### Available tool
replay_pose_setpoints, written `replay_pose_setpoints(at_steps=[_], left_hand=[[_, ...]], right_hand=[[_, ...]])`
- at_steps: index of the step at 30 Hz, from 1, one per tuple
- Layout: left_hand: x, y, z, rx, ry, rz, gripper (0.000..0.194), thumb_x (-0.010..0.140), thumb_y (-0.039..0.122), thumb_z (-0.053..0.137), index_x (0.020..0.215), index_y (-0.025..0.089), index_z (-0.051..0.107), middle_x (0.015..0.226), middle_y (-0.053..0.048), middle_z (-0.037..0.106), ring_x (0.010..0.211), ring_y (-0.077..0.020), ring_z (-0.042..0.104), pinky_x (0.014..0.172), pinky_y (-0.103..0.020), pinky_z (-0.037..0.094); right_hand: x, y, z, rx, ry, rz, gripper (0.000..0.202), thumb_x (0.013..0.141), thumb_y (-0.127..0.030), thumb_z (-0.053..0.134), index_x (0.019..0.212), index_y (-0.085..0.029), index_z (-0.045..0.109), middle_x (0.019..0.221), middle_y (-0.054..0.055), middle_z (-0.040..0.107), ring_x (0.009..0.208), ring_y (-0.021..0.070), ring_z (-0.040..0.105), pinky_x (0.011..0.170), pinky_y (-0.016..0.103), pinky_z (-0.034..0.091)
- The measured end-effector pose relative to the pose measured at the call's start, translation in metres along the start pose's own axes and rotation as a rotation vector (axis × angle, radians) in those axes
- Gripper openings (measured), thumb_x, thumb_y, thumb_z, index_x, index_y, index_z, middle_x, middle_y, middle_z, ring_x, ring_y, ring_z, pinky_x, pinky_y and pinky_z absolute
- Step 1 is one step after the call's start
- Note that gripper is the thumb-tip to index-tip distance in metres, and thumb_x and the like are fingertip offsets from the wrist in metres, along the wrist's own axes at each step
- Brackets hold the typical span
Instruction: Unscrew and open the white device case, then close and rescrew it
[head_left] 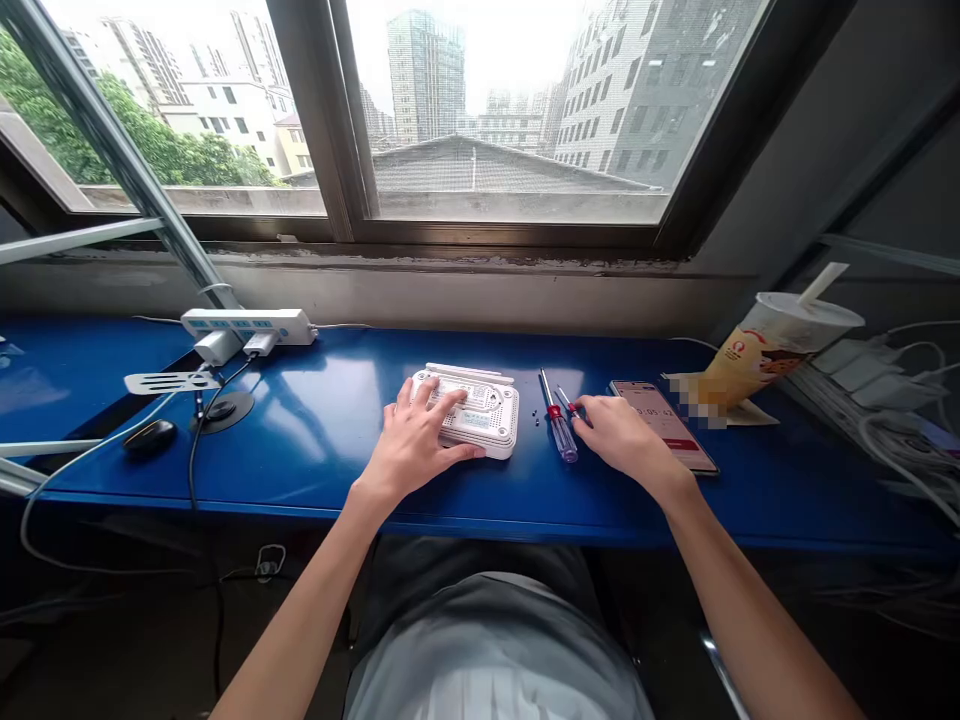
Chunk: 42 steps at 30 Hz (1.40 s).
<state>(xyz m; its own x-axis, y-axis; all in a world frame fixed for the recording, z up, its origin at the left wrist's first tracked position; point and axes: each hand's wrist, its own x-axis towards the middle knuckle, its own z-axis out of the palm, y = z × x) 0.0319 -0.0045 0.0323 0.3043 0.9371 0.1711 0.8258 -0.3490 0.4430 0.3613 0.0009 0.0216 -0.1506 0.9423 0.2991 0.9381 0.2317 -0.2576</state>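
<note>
A white device with vent holes, labels and folded antennas (491,418) lies on the blue table (337,400). My left hand (420,435) rests over its left part, fingers spread on top and the thumb along the front edge. To the right lies a large screwdriver (559,425) with a red and clear purple handle. Just beside it, my right hand (611,430) has its fingers closed on the handle of a small screwdriver (566,399), whose shaft points up and left. Several tiny dark screws (535,415) sit between the device and the large screwdriver.
Right of my right hand lies a phone (660,420) with a lit screen. Farther right stands a drink cup with a straw (772,350). At the left are a power strip (281,325), a round-based stand (225,411), a black mouse (150,438) and cables.
</note>
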Motion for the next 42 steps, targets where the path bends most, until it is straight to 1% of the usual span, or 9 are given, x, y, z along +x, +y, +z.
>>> replay_pose_setpoints(at_steps=[4, 8, 13, 19, 26, 32, 36, 39, 42], left_hand=[[0.002, 0.001, 0.012, 0.066, 0.078, 0.020, 0.083, 0.084, 0.077, 0.073, 0.155, 0.038, 0.056, 0.171, -0.015, 0.038, 0.160, -0.0502, 0.022, 0.122, -0.074, 0.028], [0.003, -0.001, 0.012, 0.085, 0.071, 0.042, 0.080, 0.090, 0.078, 0.064, 0.158, 0.036, 0.055, 0.172, -0.016, 0.036, 0.160, -0.0513, 0.020, 0.119, -0.075, 0.031], [0.005, -0.008, 0.006, 0.044, 0.025, 0.098, 0.051, 0.109, 0.057, 0.042, 0.155, 0.041, 0.058, 0.169, -0.010, 0.042, 0.162, -0.0445, 0.021, 0.122, -0.069, 0.032], [0.006, -0.004, 0.007, 0.033, 0.053, 0.128, 0.045, 0.111, 0.040, 0.042, 0.151, 0.038, 0.063, 0.165, -0.008, 0.049, 0.165, -0.0391, 0.021, 0.130, -0.066, 0.020], [0.010, -0.009, 0.009, -0.011, 0.030, 0.143, 0.046, 0.110, 0.028, 0.042, 0.147, 0.040, 0.067, 0.168, -0.003, 0.048, 0.166, -0.0368, 0.020, 0.130, -0.070, 0.019], [0.010, -0.013, 0.005, -0.079, 0.033, 0.124, 0.041, 0.110, 0.045, 0.045, 0.145, 0.044, 0.068, 0.167, -0.001, 0.049, 0.163, -0.0340, 0.030, 0.130, -0.064, 0.026], [0.008, -0.012, 0.006, -0.084, 0.097, 0.027, 0.058, 0.106, 0.060, 0.050, 0.156, 0.034, 0.058, 0.172, -0.012, 0.037, 0.160, -0.0405, 0.034, 0.128, -0.064, 0.032], [0.007, -0.013, 0.008, -0.089, 0.081, 0.000, 0.074, 0.102, 0.071, 0.051, 0.165, 0.031, 0.046, 0.174, -0.016, 0.030, 0.164, -0.0437, 0.025, 0.129, -0.067, 0.029], [0.007, -0.017, 0.010, -0.060, 0.047, 0.021, 0.079, 0.098, 0.078, 0.051, 0.164, 0.035, 0.047, 0.179, -0.012, 0.024, 0.167, -0.0443, 0.012, 0.131, -0.070, 0.020]], right_hand=[[0.006, -0.006, -0.019, -0.015, -0.016, 0.039, 0.024, 0.098, -0.028, 0.061, 0.082, -0.018, 0.075, 0.075, 0.011, 0.076, 0.059, 0.0216, 0.072, 0.044, 0.026, 0.045], [-0.002, -0.020, -0.050, -0.017, -0.002, 0.047, 0.022, 0.095, -0.030, 0.060, 0.101, -0.018, 0.078, 0.083, 0.008, 0.077, 0.072, 0.0231, 0.073, 0.054, 0.029, 0.049], [-0.028, -0.051, -0.076, 0.042, -0.148, -0.168, 0.023, 0.096, -0.031, 0.060, 0.106, -0.023, 0.078, 0.083, 0.001, 0.076, 0.073, 0.0204, 0.071, 0.065, 0.030, 0.051], [-0.043, -0.075, -0.075, 0.024, -0.238, -0.248, 0.026, 0.099, -0.022, 0.056, 0.109, -0.021, 0.080, 0.101, 0.006, 0.080, 0.080, 0.0224, 0.075, 0.064, 0.031, 0.055], [-0.033, -0.068, -0.072, 0.145, -0.326, -0.210, 0.029, 0.101, -0.026, 0.056, 0.118, -0.020, 0.079, 0.108, 0.007, 0.078, 0.087, 0.0214, 0.074, 0.064, 0.028, 0.055], [-0.032, -0.063, -0.073, 0.165, -0.366, -0.184, 0.030, 0.101, -0.028, 0.055, 0.116, -0.019, 0.079, 0.108, 0.008, 0.074, 0.086, 0.0208, 0.071, 0.064, 0.027, 0.053], [-0.032, -0.061, -0.069, 0.168, -0.354, -0.180, 0.031, 0.102, -0.030, 0.054, 0.118, -0.019, 0.079, 0.108, 0.008, 0.071, 0.084, 0.0196, 0.068, 0.063, 0.027, 0.052], [-0.033, -0.059, -0.066, 0.147, -0.316, -0.188, 0.030, 0.103, -0.030, 0.055, 0.117, -0.020, 0.079, 0.105, 0.008, 0.067, 0.080, 0.0183, 0.065, 0.063, 0.027, 0.051], [-0.033, -0.055, -0.065, 0.144, -0.307, -0.192, 0.031, 0.102, -0.030, 0.055, 0.120, -0.021, 0.079, 0.104, 0.007, 0.066, 0.080, 0.0184, 0.064, 0.066, 0.028, 0.052]])
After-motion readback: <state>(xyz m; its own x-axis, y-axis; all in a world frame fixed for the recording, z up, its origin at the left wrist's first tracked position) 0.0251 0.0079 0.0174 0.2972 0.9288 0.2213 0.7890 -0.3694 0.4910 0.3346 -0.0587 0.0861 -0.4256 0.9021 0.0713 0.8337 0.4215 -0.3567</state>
